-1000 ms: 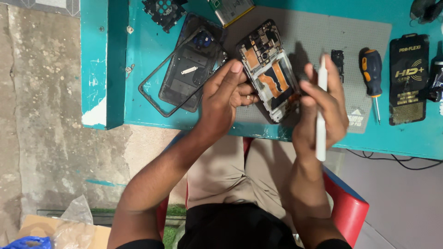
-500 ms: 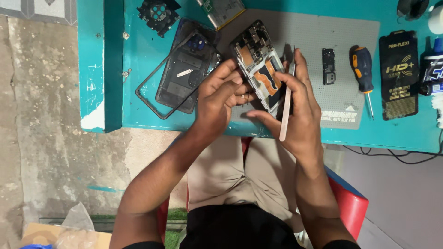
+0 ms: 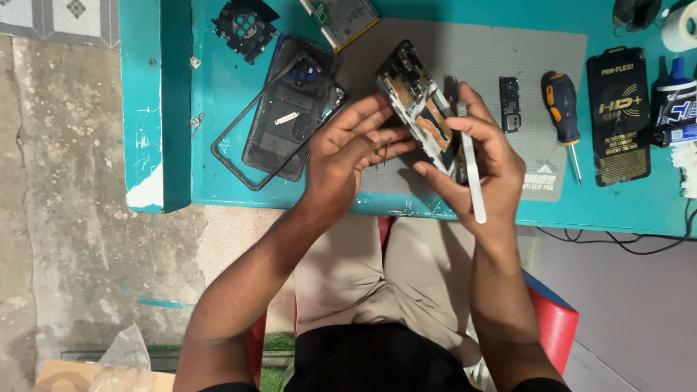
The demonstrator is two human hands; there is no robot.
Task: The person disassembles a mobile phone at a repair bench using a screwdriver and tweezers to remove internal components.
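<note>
An opened phone frame (image 3: 417, 101) with exposed boards is held tilted above a grey mat (image 3: 501, 51) on a teal table. My left hand (image 3: 348, 149) touches its lower left side with the fingertips. My right hand (image 3: 483, 163) supports the phone's right edge from below and also holds a white flat pry tool (image 3: 473, 178), which points down toward me. The phone's lower end is hidden behind my right hand.
A dark back cover (image 3: 290, 109) and a thin frame ring (image 3: 231, 149) lie at left. A battery (image 3: 341, 18) and a black plastic part (image 3: 245, 25) sit at the back. A small black module (image 3: 510, 101), a screwdriver (image 3: 563, 109), a black flat package (image 3: 617, 116) and a bottle (image 3: 675, 101) lie at right.
My right hand moved from beside the phone to under its right edge, bringing the white pry tool against it. The left hand stayed on the phone.
</note>
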